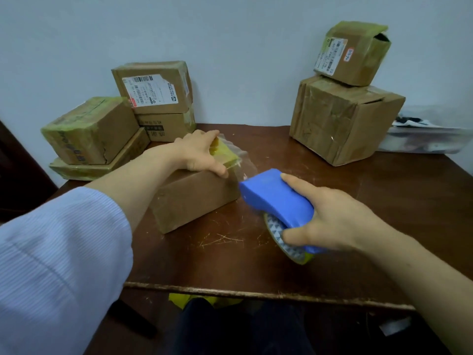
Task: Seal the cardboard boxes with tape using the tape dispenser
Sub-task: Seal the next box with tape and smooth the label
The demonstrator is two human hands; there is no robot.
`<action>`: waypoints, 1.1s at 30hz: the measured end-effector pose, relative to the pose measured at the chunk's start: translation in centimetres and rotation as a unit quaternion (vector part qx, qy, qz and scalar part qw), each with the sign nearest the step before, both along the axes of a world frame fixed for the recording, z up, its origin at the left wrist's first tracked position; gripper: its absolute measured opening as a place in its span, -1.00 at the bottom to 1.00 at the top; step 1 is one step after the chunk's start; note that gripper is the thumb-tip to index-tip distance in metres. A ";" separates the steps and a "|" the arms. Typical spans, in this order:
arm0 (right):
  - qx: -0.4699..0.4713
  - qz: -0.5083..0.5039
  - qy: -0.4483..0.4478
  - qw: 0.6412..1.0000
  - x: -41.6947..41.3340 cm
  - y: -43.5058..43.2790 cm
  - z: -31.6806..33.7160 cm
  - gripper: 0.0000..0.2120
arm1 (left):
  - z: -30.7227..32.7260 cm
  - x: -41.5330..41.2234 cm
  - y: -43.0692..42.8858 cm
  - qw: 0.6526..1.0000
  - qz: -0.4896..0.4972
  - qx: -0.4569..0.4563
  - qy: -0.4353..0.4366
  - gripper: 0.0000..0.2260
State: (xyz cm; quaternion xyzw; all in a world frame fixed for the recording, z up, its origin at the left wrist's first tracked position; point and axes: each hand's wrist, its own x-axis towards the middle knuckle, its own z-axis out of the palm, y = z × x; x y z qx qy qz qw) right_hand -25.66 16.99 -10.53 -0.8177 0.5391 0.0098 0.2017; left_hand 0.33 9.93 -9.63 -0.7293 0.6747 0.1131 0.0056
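head view: a box [194, 198] lies on the counter [256, 267], near its middle and a little toward the left edge. the left grip [202, 152] holds the box's top at its right end, thumb along the near top edge, fingers curled over a yellowish taped patch. a clear strip of tape [244, 162] runs from that end to the front of the blue dispenser [276, 198], which sits just beside the box's right end. the right grip [332, 221] is closed round the dispenser, forefinger stretched along its top, thumb on the side of the roll [277, 235]. four taped boxes [153, 88] are piled at the back left corner. a large box [340, 121] with a small box [355, 52] on it stands toward the back right corner.
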 end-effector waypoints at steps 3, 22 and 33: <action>-0.047 0.029 0.059 0.997 2.6 -1.2 1.5 -0.07 | 0.4 0.1 0.3 0.999 0.012 0.031 0.010 0.00; -0.097 0.058 0.221 0.969 9.3 -4.4 5.9 -0.38 | -0.8 -1.0 0.8 0.996 0.042 -0.081 -0.013 -0.10; -0.224 -0.023 0.244 0.943 4.7 -7.9 -4.4 -0.32 | -0.6 -2.0 0.4 0.995 0.081 -0.048 -0.031 0.02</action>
